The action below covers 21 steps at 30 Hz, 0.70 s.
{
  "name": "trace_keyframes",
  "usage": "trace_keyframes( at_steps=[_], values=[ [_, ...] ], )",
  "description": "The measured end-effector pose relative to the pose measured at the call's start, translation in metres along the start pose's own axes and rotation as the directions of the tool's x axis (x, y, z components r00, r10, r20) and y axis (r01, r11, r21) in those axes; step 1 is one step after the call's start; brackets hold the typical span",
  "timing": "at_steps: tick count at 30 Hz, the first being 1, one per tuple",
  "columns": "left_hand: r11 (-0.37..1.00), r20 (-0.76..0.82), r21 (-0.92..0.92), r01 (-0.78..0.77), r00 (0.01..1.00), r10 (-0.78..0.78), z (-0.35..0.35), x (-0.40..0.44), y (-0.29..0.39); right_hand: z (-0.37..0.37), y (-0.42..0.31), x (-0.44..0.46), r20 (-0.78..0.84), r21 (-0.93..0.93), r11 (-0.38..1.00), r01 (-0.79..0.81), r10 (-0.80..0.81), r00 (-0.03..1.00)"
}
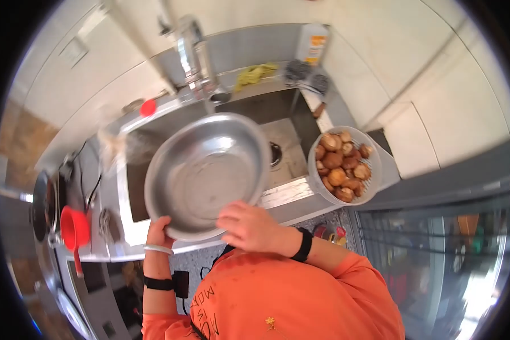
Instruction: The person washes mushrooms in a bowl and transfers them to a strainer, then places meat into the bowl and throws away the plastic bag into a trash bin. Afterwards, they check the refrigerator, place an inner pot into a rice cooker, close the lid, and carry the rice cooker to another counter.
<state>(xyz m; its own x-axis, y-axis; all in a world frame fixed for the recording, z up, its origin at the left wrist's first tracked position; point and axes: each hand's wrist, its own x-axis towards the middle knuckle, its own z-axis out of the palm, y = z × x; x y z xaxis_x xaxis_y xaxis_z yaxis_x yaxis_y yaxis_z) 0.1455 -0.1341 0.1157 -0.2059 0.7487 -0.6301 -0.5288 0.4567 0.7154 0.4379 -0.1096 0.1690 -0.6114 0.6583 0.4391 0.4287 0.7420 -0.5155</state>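
Observation:
A wide metal basin (209,170) is tilted over the double sink (297,187), and its inside shows no food. My left hand (160,233) grips the basin's near left rim, thumb over the edge. At the near right rim is my right hand (241,224), its fingers curled at the basin's edge; whether they pinch the rim is hard to tell. To the right, a translucent colander (373,139) full of brown mushrooms (340,164) sits on the counter beside the sink.
Behind the sink stands the faucet (192,56), with a yellow-green cloth (255,75), dark scrubbers (306,75) and a white bottle (313,44) to its right. A red ladle (75,229) and a pan (41,207) are at the left. A red cap (148,107) lies near the sink's back edge.

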Motion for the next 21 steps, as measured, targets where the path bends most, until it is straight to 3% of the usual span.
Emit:
trace_keyframes(
  at_steps=[2,3,5,6,7,8,10,11,12,13,14,16,18,20,21],
  values=[
    [0.979,-0.101,0.060,-0.194,0.975,0.199,-0.010,0.013,0.003,-0.009,-0.006,0.001,-0.161,0.165,0.986,0.034,-0.007,0.987],
    [0.980,-0.138,0.061,-0.187,0.971,0.194,-0.024,0.022,0.005,-0.027,-0.003,-0.007,-0.153,0.043,0.991,-0.126,0.132,0.979],
    [0.983,-0.144,0.067,-0.170,0.973,0.178,-0.052,0.042,0.014,-0.055,0.034,-0.042,-0.401,0.115,0.924,-0.364,0.378,0.834],
    [0.994,-0.107,-0.060,-0.095,0.990,0.088,-0.065,0.054,0.018,-0.075,0.049,-0.064,-0.536,0.012,0.815,-0.579,0.494,0.684],
    [0.995,-0.140,-0.018,-0.097,0.986,0.093,-0.058,0.053,0.023,-0.099,0.069,-0.091,-0.591,-0.110,0.664,-0.739,0.554,0.586],
    [0.995,-0.175,0.023,-0.097,0.980,0.100,-0.052,0.050,0.027,-0.116,0.070,-0.112,-0.661,-0.084,0.415,-0.906,0.657,0.362],
    [0.995,-0.232,0.061,-0.083,0.968,0.095,-0.055,0.061,0.022,-0.121,0.103,-0.179,-0.757,-0.171,0.113,-0.979,0.621,0.204],
    [0.993,-0.295,0.087,-0.076,0.950,0.098,-0.056,0.069,0.019,-0.122,0.104,-0.186,-0.761,-0.167,0.109,-0.980,0.617,0.198],
    [0.993,-0.291,0.088,-0.077,0.952,0.100,-0.055,0.077,0.017,-0.122,0.104,-0.191,-0.573,0.250,0.056,-0.967,0.813,-0.101],
    [0.997,-0.293,0.069,-0.014,0.955,0.034,-0.055,0.086,0.016,-0.122,0.106,-0.194,-0.240,0.597,-0.098,-0.796,0.925,-0.294],
    [0.997,-0.298,0.052,0.050,0.954,-0.033,-0.057,0.094,0.014,-0.116,0.107,-0.195,-0.239,0.598,-0.098,-0.796,0.926,-0.293],
    [0.927,-0.192,0.373,-0.032,0.975,0.110,-0.053,0.097,0.011,-0.102,0.112,-0.197,-0.014,0.862,-0.101,-0.497,0.975,-0.223],
    [0.994,-0.298,0.090,0.069,0.954,-0.039,-0.031,0.093,0.010,-0.094,0.121,-0.200,-0.061,0.855,-0.046,-0.516,0.980,-0.189],
    [0.970,-0.197,0.242,-0.030,0.977,0.079,-0.039,0.095,0.002,-0.092,0.123,-0.203,-0.108,0.843,0.011,-0.537,0.983,-0.150],
    [0.967,-0.282,0.254,-0.031,0.954,0.105,-0.030,0.089,0.004,-0.094,0.121,-0.205,-0.065,0.881,-0.008,-0.474,0.988,-0.137]
  ],
)
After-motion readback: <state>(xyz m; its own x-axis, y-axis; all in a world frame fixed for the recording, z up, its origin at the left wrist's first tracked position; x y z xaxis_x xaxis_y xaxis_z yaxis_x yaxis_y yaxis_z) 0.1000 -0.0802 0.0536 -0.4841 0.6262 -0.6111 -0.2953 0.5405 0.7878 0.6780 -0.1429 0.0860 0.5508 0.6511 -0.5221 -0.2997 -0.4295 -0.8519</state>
